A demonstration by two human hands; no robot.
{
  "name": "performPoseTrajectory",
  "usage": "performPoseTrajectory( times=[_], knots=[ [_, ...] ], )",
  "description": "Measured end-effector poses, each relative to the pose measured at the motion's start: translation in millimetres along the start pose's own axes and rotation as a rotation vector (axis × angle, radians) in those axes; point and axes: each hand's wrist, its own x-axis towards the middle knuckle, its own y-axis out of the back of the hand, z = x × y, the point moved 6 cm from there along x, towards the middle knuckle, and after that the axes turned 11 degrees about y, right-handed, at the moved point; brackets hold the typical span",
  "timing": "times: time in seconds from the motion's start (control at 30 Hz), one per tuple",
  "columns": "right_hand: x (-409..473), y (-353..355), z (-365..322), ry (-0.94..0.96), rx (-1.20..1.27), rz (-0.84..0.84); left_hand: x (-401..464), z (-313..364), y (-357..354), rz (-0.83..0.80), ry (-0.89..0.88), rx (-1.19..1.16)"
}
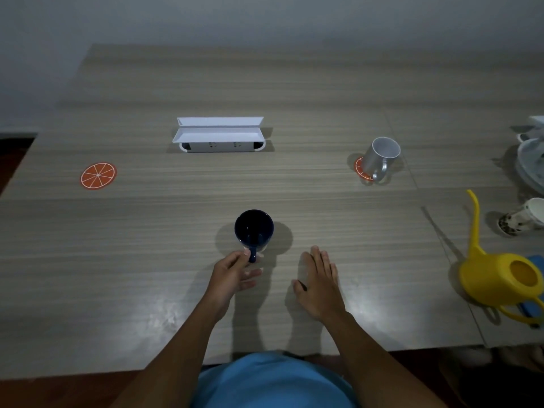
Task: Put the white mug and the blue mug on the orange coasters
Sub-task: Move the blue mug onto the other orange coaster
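Observation:
The blue mug point(253, 229) stands upright on the table in front of me, handle toward me. My left hand point(232, 273) pinches that handle between thumb and forefinger, its other fingers spread. My right hand point(319, 282) lies flat on the table to the right of the mug, fingers together, holding nothing. At the right, the white mug point(379, 157) stands on an orange coaster point(359, 168), which shows only at the mug's left side. A second orange coaster point(98, 176) lies bare at the far left.
A white open socket box point(219, 134) sits in the table's middle back. A yellow watering can point(500, 275) lies at the right on something blue, with a patterned cup point(522, 217) and white dishes point(531, 160) behind it. The table's near edge point(117, 373) is close to my body.

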Motion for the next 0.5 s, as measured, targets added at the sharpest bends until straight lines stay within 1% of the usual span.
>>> performPoseTrajectory(
  times=[0.13,0.23,0.37,0.5],
  knots=[
    [0,2,-1,-0.005,0.009,-0.01,-1,1,-9,-0.04,0.038,-0.021],
    [0,5,-4,-0.003,0.007,-0.023,0,6,-11,0.027,-0.021,0.018],
    [0,5,-14,0.0,-0.04,-0.059,1,18,-3,0.092,-0.111,-0.037],
    [4,-4,-45,0.127,-0.11,-0.125,0,31,16,0.141,-0.159,-0.07]
  ],
)
